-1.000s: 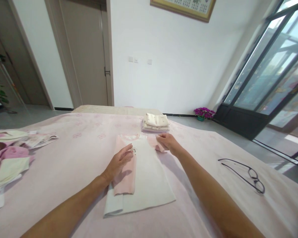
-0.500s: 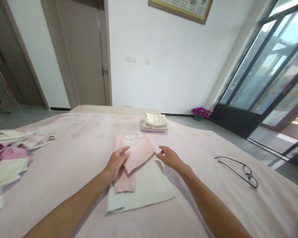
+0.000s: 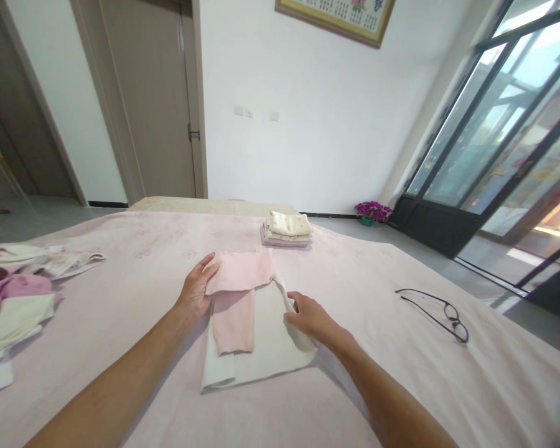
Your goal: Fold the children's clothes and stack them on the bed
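A small white garment with pink sleeves [image 3: 256, 323] lies on the pink bedspread [image 3: 378, 348] in front of me. Both pink sleeves are folded over its front. My left hand [image 3: 196, 290] rests on the left end of the upper pink sleeve, fingers closed on its edge. My right hand [image 3: 308, 317] grips the garment's right edge, which is lifted and curling inward.
A stack of folded cream and lilac clothes [image 3: 287, 229] sits beyond the garment. Loose pink, green and white clothes [image 3: 14, 305] are heaped at the left edge. Black-framed glasses [image 3: 436, 308] lie to the right. Glass doors stand at the right.
The right pink sleeve was folded across the garment's front. My left hand moved up to hold it, and my right hand dropped to the garment's right edge and lifted it.
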A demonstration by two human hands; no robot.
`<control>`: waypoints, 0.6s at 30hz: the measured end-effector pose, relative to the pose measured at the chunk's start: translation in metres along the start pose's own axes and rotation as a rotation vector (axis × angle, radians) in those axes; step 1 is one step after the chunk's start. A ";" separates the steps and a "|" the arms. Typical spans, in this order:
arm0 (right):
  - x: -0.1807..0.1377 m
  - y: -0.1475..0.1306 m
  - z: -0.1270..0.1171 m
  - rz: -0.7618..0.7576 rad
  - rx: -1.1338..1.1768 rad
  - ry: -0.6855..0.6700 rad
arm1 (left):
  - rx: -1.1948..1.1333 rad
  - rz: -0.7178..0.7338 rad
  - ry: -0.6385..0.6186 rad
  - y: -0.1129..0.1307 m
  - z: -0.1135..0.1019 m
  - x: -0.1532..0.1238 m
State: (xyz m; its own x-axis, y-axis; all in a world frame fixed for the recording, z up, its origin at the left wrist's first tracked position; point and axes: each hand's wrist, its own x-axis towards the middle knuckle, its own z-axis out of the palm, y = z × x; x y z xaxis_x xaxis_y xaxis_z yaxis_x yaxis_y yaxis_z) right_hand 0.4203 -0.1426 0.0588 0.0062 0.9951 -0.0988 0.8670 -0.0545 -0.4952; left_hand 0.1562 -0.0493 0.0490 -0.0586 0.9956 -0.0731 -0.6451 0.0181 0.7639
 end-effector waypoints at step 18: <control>0.019 -0.007 0.022 -0.058 0.490 -0.031 | 0.565 0.225 -0.331 0.014 0.038 -0.051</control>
State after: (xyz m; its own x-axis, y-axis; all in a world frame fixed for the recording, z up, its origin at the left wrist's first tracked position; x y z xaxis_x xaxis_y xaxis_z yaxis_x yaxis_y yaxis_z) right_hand 0.4033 -0.1251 0.0413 -0.0560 0.9951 -0.0810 0.5290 -0.0392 -0.8477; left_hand 0.1794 -0.0966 0.0879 0.1491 0.9548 0.2570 -0.1437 -0.2362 0.9610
